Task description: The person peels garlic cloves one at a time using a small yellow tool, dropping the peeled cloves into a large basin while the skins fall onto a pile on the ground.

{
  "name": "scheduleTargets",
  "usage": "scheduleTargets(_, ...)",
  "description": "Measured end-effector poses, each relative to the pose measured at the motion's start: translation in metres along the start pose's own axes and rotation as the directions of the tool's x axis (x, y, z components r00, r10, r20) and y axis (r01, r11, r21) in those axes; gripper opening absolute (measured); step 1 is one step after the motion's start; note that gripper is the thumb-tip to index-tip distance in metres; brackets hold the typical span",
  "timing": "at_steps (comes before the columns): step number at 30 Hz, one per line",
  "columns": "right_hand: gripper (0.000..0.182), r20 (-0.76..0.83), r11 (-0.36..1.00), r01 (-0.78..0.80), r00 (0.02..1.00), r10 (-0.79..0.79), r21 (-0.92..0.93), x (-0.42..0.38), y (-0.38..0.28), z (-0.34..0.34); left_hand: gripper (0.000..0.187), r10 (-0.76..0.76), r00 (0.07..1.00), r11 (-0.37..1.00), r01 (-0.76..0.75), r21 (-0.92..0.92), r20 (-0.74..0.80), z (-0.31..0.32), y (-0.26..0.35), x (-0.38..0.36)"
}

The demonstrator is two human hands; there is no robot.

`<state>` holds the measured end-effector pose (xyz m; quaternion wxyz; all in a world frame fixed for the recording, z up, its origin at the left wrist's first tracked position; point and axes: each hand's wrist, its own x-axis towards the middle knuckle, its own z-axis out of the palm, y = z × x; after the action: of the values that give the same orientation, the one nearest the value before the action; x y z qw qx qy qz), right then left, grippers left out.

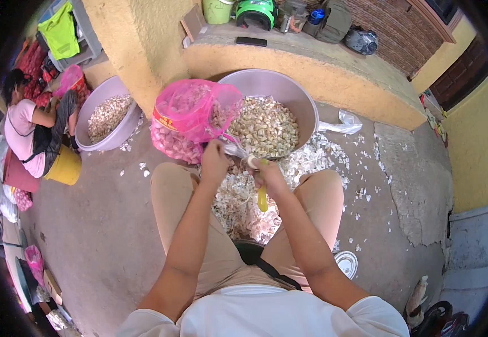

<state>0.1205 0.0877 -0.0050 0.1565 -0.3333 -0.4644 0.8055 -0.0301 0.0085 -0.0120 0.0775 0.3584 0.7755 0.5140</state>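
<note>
The left hand (215, 160) pinches a garlic clove (251, 162) just above the heap of skins (238, 202) between the knees, so peelings drop there. The right hand (270, 175), fingers clenched on a yellow-handled knife (262, 199), works at the clove. The grey basin (289, 98) of peeled cloves sits just ahead, beside a pink mesh sack (190, 121), within easy reach.

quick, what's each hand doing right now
Left hand: closed on a garlic piece.
Right hand: closed on a yellow-handled tool.
</note>
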Motion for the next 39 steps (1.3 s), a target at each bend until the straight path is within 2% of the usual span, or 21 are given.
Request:
scheduleTargets(1,0.022,0.037,0.99,-0.052,0.998,0.048,0.128,-0.004,-0.004,-0.001,0.009,-0.102,0.994,0.994,0.103,0.017,-0.046,-0.008,0.005,0.002)
scheduleTargets(4,0.02,0.038,0.958,-0.057,0.998,0.048,0.282,-0.011,-0.016,-0.001,0.012,-0.236,0.965,0.958,0.251,-0.137,0.115,-0.015,0.013,0.003)
scheduleTargets(5,0.019,0.051,0.946,-0.056,0.998,0.042,0.32,-0.008,-0.015,-0.003,0.013,-0.088,0.991,0.986,0.101,-0.134,0.104,0.001,-0.012,0.002)
scheduleTargets(8,0.017,0.06,0.912,-0.062,0.997,0.041,0.406,-0.004,-0.007,-0.006,0.01,0.184,0.969,0.98,-0.168,-0.103,0.165,0.007,-0.001,-0.01)
scheduleTargets(9,0.017,0.044,0.909,-0.064,0.998,0.05,0.413,-0.003,-0.007,-0.005,0.011,0.168,0.953,0.985,-0.154,-0.074,0.252,0.007,0.004,-0.012)
scheduleTargets(12,0.016,-0.002,0.913,-0.079,0.996,0.087,0.4,-0.004,-0.009,-0.003,0.012,0.223,0.924,0.974,-0.22,-0.043,0.31,0.006,0.014,-0.016)
scheduleTargets(15,0.015,-0.064,0.923,-0.077,0.992,0.11,0.377,-0.004,-0.008,-0.003,0.015,0.333,0.9,0.942,-0.334,-0.046,0.282,0.005,0.025,-0.022)
scheduleTargets(18,0.015,-0.099,0.935,-0.06,0.99,0.1,0.349,-0.002,-0.006,-0.002,0.017,0.377,0.895,0.926,-0.369,-0.079,0.24,0.008,0.024,-0.022)
scheduleTargets(21,0.017,-0.138,0.96,-0.032,0.988,0.073,0.278,0.0,-0.002,-0.002,0.018,0.27,0.922,0.96,-0.236,-0.151,0.277,0.007,0.024,-0.021)
scheduleTargets(27,0.022,-0.192,0.986,0.004,0.981,0.029,0.165,0.0,0.0,-0.001,0.014,0.223,0.935,0.97,-0.186,-0.156,0.276,0.005,0.028,-0.022)
scheduleTargets(30,0.023,-0.202,0.991,0.026,0.979,0.002,0.132,0.001,0.002,-0.001,0.017,0.056,0.938,0.953,0.051,-0.298,0.341,0.008,0.02,-0.019)
scheduleTargets(34,0.024,-0.208,0.994,0.025,0.978,-0.003,0.105,0.0,0.0,0.0,0.018,-0.006,0.939,0.956,0.106,-0.272,0.344,0.008,0.015,-0.018)
scheduleTargets(36,0.024,-0.265,0.998,0.032,0.964,-0.018,0.046,-0.003,-0.002,0.004,0.017,-0.042,0.939,0.961,0.131,-0.243,0.341,0.01,0.013,-0.017)
scheduleTargets(39,0.023,-0.287,0.999,0.044,0.957,-0.042,0.003,-0.004,-0.001,0.007,0.012,0.009,0.948,0.991,0.035,-0.129,0.319,0.007,0.022,-0.02)
